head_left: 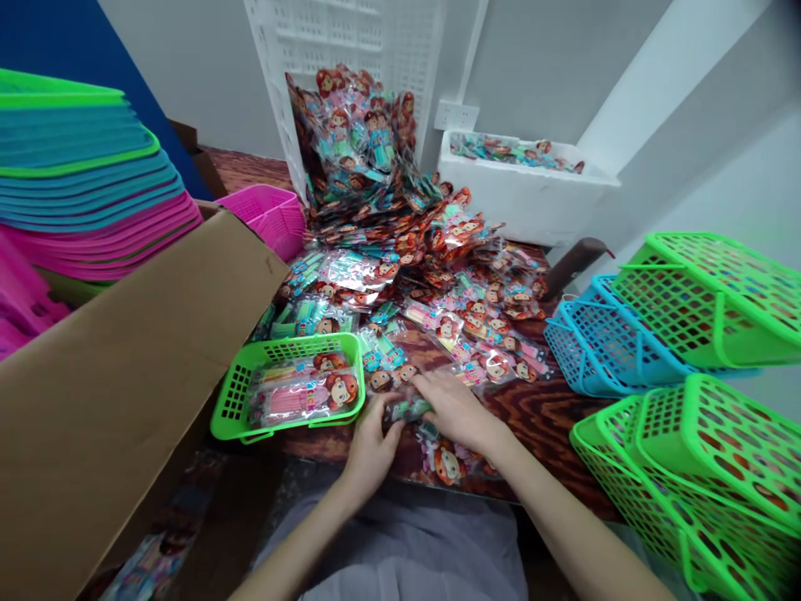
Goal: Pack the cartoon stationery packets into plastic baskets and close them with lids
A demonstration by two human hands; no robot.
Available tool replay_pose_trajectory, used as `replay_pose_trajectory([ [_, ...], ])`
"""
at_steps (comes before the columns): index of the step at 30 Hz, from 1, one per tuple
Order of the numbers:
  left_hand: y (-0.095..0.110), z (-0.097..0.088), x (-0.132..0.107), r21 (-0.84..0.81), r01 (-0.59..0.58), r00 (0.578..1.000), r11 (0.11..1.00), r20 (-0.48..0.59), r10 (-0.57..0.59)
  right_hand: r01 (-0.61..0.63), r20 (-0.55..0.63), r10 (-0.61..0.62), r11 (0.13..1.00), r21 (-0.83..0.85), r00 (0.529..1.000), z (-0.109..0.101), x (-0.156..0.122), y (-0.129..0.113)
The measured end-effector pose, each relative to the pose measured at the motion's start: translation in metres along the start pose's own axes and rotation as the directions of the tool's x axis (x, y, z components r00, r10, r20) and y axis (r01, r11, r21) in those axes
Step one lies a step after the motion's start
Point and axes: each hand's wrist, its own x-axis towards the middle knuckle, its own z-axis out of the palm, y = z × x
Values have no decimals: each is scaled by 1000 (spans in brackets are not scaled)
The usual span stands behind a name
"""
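Near the worktop's (531,411) front edge, a packet (408,409) is pinched between the left hand (370,444) and right hand (455,411), with some packets (306,399) laid in the basket (236,391) and a large heap (388,229) left unboxed toward the back edge.

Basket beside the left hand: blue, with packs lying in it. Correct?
Wrong colour: the head view shows the basket beside the left hand is green, not blue. Packs do lie in it.
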Motion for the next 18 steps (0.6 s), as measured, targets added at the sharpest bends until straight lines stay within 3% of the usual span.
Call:
replay_pose_trajectory([
  [4,0,-7,-7,86,-88,996,992,25,86,16,-27,-19,995,-95,999,-2,-6,-7],
  [9,-2,-13,-11,296,-67,998,953,35,59,37,-93,-54,985,-169,994,-2,-18,-19],
  [12,-4,-16,-12,336,-70,996,939,74,47,39,-92,-53,989,-142,994,8,-28,-4],
  [18,-5,-22,-14,268,-105,990,958,115,77,-80,-202,49,986,-149,978,30,-56,26],
])
